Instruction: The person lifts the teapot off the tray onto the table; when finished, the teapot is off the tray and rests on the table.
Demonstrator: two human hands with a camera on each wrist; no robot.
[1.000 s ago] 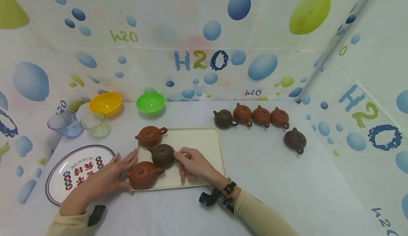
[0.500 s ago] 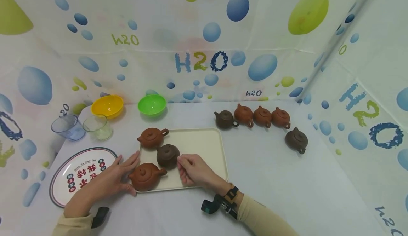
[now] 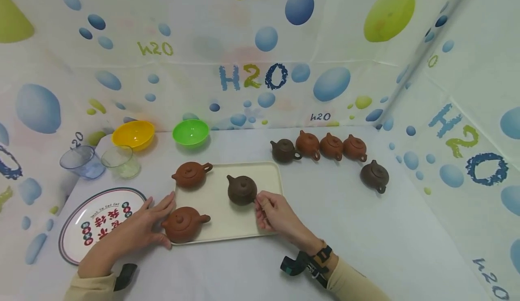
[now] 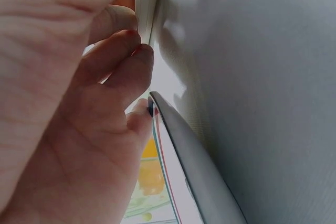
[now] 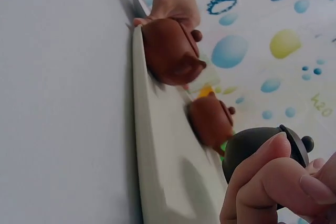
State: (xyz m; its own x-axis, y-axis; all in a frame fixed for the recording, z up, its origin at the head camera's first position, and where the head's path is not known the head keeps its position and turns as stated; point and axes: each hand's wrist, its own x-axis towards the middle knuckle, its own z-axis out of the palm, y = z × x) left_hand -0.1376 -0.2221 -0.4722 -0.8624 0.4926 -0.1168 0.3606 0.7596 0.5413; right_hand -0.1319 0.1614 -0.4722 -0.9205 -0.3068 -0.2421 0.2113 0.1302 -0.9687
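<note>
In the head view my right hand (image 3: 278,213) pinches the handle of a dark brown teapot (image 3: 242,190), its spout to the left. The pot is over the cream tray (image 3: 219,233); in the right wrist view the dark teapot (image 5: 257,148) appears lifted off it. My left hand (image 3: 144,229) lies at the tray's left edge with fingers spread and extended, beside a reddish-brown teapot (image 3: 183,224) at the front left corner. Another reddish-brown teapot (image 3: 191,174) sits at the back left corner. The dark pot's handle is hidden by my right fingers.
A yellow bowl (image 3: 134,135), a green bowl (image 3: 191,133), a blue glass (image 3: 86,163) and a greenish glass (image 3: 122,162) stand at the back left. An oval plate (image 3: 73,229) lies left. Several teapots (image 3: 331,146) line the back right, with a dark one (image 3: 374,177) nearer.
My right hand has carried the dark teapot rightward, away from between the two reddish-brown pots toward the tray's middle. My left hand has stayed at the tray's left edge.
</note>
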